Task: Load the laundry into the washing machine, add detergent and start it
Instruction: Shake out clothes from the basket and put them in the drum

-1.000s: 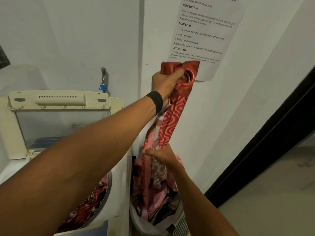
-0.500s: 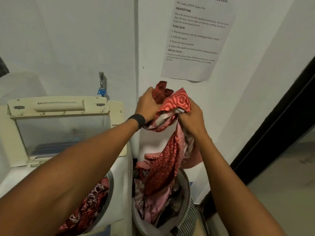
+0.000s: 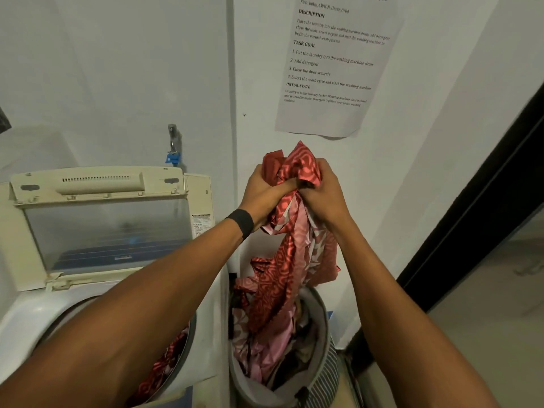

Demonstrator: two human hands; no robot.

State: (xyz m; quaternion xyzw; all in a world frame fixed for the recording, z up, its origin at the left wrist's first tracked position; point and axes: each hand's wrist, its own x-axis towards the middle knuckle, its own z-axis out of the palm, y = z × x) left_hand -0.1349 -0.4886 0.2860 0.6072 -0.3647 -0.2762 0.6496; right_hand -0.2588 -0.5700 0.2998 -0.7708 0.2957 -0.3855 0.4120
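A long red patterned cloth (image 3: 290,257) hangs from both my hands down into the laundry basket (image 3: 325,366). My left hand (image 3: 266,195) and my right hand (image 3: 322,192) grip its bunched top side by side, in front of the wall and above the basket. The top-loading washing machine (image 3: 35,316) stands at the left with its lid (image 3: 103,228) raised. More red patterned fabric (image 3: 164,369) lies in its drum, partly hidden by my left forearm.
A printed instruction sheet (image 3: 335,63) is stuck on the wall above my hands. A tap with a blue tag (image 3: 173,148) sits behind the machine. A dark door frame (image 3: 485,201) runs along the right, with floor beyond it.
My left hand came down from high against the wall, my right hand rose from lower on the cloth, and both now bunch the cloth's top together.
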